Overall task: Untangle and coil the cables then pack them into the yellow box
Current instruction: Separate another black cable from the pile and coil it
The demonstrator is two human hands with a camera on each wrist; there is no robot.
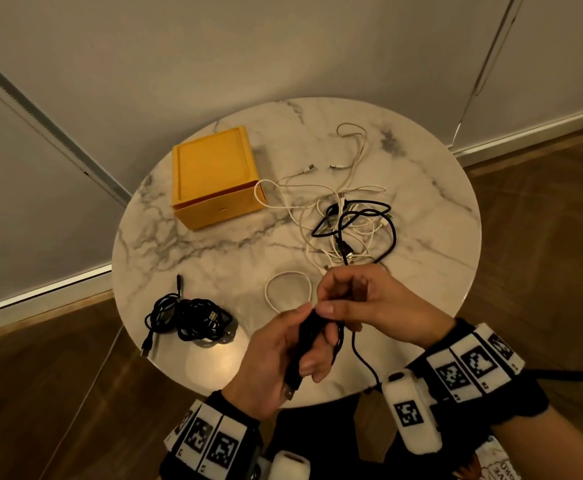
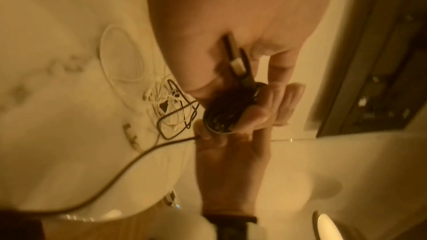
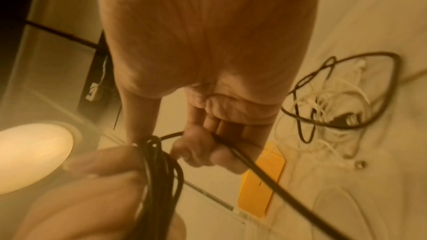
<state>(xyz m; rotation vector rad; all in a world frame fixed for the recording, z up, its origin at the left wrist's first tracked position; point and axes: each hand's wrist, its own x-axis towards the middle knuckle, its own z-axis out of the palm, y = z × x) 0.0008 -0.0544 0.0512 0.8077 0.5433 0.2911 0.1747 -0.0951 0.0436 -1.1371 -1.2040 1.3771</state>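
Winding black cable [image 1: 347,237] into a coil [image 1: 305,344] clutched in left hand [image 1: 276,358], right hand [image 1: 362,303] pinching the feed strand above the near edge of the marble surface [image 1: 213,258]. Trailing back into the tangle of white cables [image 1: 335,216] beside the closed yellow box [image 1: 213,178], so likely snagging and dragging the heap, or loosening loops if either grip slackens.

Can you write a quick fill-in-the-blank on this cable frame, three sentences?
1. The left hand holds a bundle of coiled ____ cable.
2. The yellow box sits on the ____ table.
3. The loose white cables lie to the ____ of the box in the head view.

Missing words: black; marble; right
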